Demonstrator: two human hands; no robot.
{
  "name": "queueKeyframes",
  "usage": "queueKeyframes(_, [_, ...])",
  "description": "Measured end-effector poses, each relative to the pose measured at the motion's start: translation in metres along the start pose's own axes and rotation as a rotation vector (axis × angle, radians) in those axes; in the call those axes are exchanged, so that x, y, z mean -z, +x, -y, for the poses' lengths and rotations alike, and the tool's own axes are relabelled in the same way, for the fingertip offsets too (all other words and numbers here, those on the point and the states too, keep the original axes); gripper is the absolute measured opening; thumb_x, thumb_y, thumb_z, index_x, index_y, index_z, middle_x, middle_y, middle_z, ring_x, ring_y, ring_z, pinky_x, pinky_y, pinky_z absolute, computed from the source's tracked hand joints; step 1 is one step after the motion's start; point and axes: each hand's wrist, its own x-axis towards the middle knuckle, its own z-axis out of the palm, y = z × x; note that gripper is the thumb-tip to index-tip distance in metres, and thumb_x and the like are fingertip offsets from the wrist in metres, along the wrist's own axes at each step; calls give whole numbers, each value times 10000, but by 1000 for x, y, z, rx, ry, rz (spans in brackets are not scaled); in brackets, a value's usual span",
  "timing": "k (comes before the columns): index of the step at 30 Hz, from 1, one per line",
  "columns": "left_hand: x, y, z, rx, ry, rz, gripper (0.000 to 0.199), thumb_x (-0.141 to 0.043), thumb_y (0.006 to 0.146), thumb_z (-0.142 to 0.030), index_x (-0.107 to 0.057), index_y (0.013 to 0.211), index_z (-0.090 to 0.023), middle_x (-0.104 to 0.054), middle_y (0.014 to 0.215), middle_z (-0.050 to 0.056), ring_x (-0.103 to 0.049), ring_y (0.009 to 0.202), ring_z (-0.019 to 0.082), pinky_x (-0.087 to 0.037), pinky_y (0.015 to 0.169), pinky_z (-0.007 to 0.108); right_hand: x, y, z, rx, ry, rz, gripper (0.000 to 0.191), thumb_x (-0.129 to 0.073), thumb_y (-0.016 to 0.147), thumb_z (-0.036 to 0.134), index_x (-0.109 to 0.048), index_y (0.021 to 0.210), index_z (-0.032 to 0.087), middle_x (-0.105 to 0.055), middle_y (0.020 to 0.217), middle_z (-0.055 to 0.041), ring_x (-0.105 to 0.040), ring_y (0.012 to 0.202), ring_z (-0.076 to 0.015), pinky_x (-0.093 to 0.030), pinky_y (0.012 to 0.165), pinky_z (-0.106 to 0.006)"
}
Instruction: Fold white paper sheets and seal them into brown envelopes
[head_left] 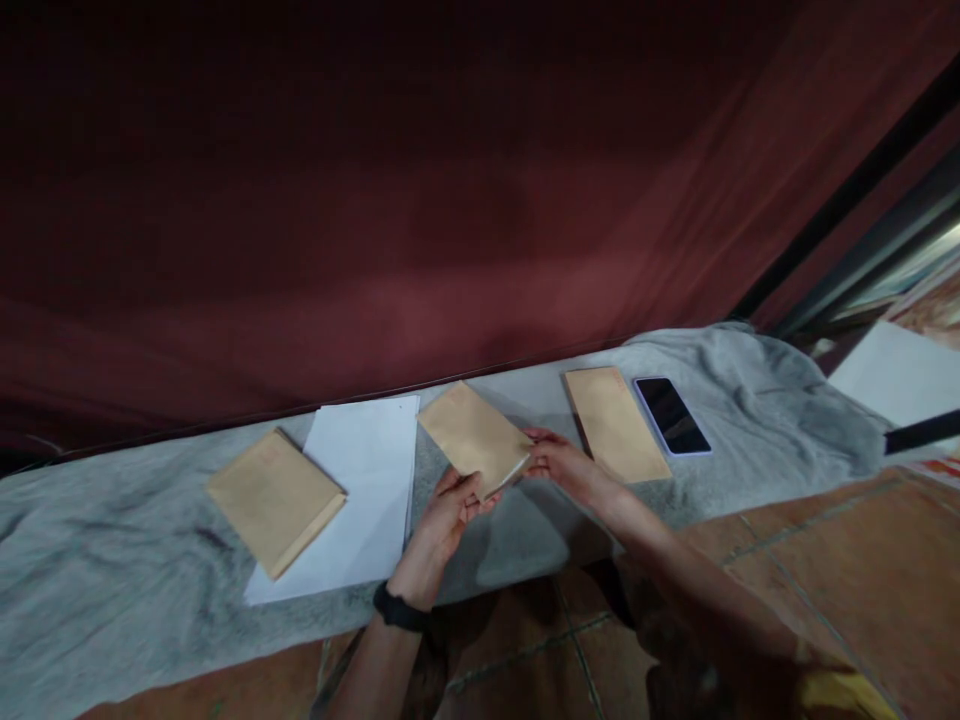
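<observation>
A brown envelope (476, 435) is held up between both hands, tilted, with a pale edge showing at its lower right. My left hand (450, 505), with a black band on the wrist, grips its near corner, thumb on top. At its right corner my right hand (551, 456) has its fingers closed on the same envelope. To the left, another brown envelope (276, 500) lies partly over white paper sheets (367, 480). More brown envelope material (616, 425) rests flat to the right, beside a phone (673, 415) with a dark screen and light purple edge.
A grey cloth (135, 560) covers the long, narrow surface under these things. Behind it rises a dark red surface (450, 230). Terracotta floor tiles (847, 560) show in front. At the far right are a white sheet (900, 372) and a dark bar (922, 432).
</observation>
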Motion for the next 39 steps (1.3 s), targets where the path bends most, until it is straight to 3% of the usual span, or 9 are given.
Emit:
queueKeyframes(2, [8,-2,-5,21,100,69,490,-873,633,-283,-656,1056,-162,-761,950,60,-710,684,170,-574,606,267,9,1,4,58,-77,-110,338,-704,731,352,-687,1041,217,-757,941,-26,-699,804,-181,-544,745,-299])
queueKeyframes(5, [18,-7,-7,28,255,143,487,-844,643,-331,-652,1060,-168,-741,976,58,-704,732,174,-554,572,251,13,2,-1,288,-469,-189,300,-583,867,365,-686,1114,230,-751,1082,-55,-693,987,-218,-532,929,-399])
queueKeyframes(11, [30,-3,-4,-50,639,47,315,-717,747,-340,-556,984,-209,-655,676,-41,-599,488,128,-448,452,212,-3,-5,-26,656,-1317,183,469,-448,1003,273,-503,1467,233,-416,1595,-83,-368,1475,-220,-299,1224,-484])
queueKeyframes(14, [28,0,-8,-176,981,-211,238,-656,821,-299,-563,1024,-216,-639,650,-27,-648,560,177,-501,541,266,-9,-9,-38,713,-1515,207,501,-488,1010,292,-456,1503,205,-370,1613,-117,-344,1490,-254,-245,1244,-514])
queueKeyframes(17, [16,4,-11,-484,1258,-405,262,-545,931,-320,-576,1167,-212,-722,909,77,-721,907,257,-562,808,387,-9,-10,-46,741,-1576,197,517,-502,1015,319,-432,1516,207,-371,1611,-120,-352,1486,-268,-225,1246,-528])
queueKeyframes(21, [-7,20,1,-881,1417,-160,433,-396,1009,-305,-495,1410,-177,-506,1513,140,-409,1452,265,-346,1191,476,-9,-9,-46,745,-1589,202,494,-534,1001,306,-473,1479,198,-420,1582,-140,-371,1474,-276,-238,1238,-538])
queueKeyframes(24, [-17,34,16,-862,1552,-90,506,-352,1026,-331,-429,1502,-178,-378,1616,105,-262,1529,260,-217,1257,506,-9,-7,-38,716,-1539,216,459,-559,971,251,-530,1422,168,-542,1485,-154,-437,1429,-265,-256,1235,-519])
queueKeyframes(28, [-15,48,22,-832,1607,-82,542,-298,1043,-378,-368,1551,-202,-320,1642,81,-247,1534,240,-212,1260,493,-6,-2,-22,662,-1378,313,405,-513,920,109,-634,1294,207,-674,1318,-78,-573,1280,-187,-325,1213,-404])
queueKeyframes(39, [-26,112,-19,-860,1708,65,582,-298,1022,-373,-333,1565,-167,-346,1629,92,-247,1533,211,-171,1269,446,3,0,-16,665,-1307,311,386,-502,903,83,-697,1193,246,-664,1343,-40,-572,1269,-185,-419,1131,-358])
